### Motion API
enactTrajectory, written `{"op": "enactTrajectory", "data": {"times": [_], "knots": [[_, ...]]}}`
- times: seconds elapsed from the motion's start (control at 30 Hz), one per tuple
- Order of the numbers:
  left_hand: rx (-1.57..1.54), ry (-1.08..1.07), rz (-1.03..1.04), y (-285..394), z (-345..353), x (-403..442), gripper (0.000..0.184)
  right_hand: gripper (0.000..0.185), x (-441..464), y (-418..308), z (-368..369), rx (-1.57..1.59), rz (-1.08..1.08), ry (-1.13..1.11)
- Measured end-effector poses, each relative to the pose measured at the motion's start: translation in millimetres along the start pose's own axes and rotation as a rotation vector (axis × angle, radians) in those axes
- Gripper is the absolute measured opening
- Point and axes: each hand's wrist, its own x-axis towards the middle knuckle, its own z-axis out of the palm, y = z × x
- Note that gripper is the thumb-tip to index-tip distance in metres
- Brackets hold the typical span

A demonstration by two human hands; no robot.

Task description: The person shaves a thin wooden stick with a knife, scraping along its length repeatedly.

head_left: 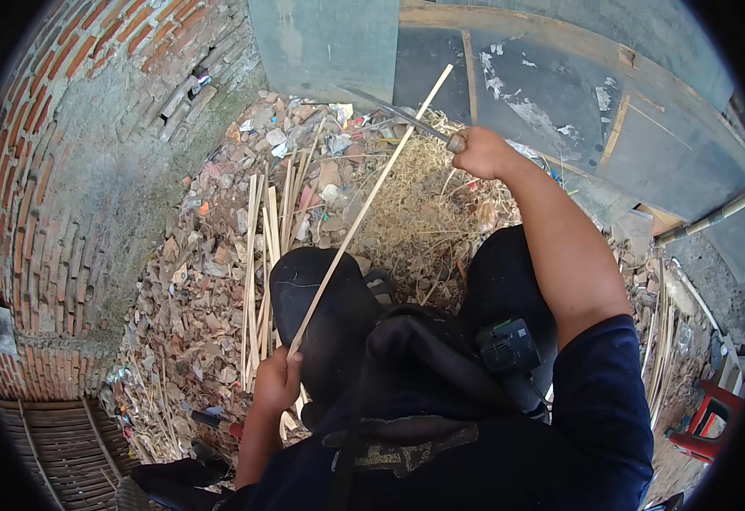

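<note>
My left hand (278, 383) is closed around the lower end of a long, pale bamboo strip (365, 210), which slants up and away past my knee. My right hand (481, 154) grips the handle of a long-bladed knife (387, 107). The blade points up and to the left and crosses the strip near its far end; whether it touches the strip I cannot tell. Beneath that crossing lies a heap of pale shavings (415, 183). Beside my left knee rests a bundle of similar strips (271, 234).
Rubble and litter (206, 281) cover the ground. A worn brick wall (83, 204) rises at left, and grey panels (526, 94) stand ahead. More strips (662, 336) and a red object (706, 419) are at right. A slatted bamboo piece (66, 443) lies lower left.
</note>
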Motion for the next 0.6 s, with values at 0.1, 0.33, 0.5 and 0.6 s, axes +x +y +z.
{"op": "enactTrajectory", "data": {"times": [0.1,0.33,0.5,0.6], "knots": [[-0.003,-0.007,-0.009,-1,1,2,0.037,0.032,-5,-3,3,0.008,-0.017,-0.014],[-0.011,-0.024,-0.014,10,0,5,0.039,0.022,-48,-57,24,-0.281,-0.334,-0.138],[0.04,0.014,-0.072,12,3,-1,0.038,0.03,-5,-31,18,-0.112,-0.104,-0.122],[0.071,0.014,-0.07,10,1,-2,0.038,0.029,-1,-18,20,-0.132,-0.085,-0.01]]}}
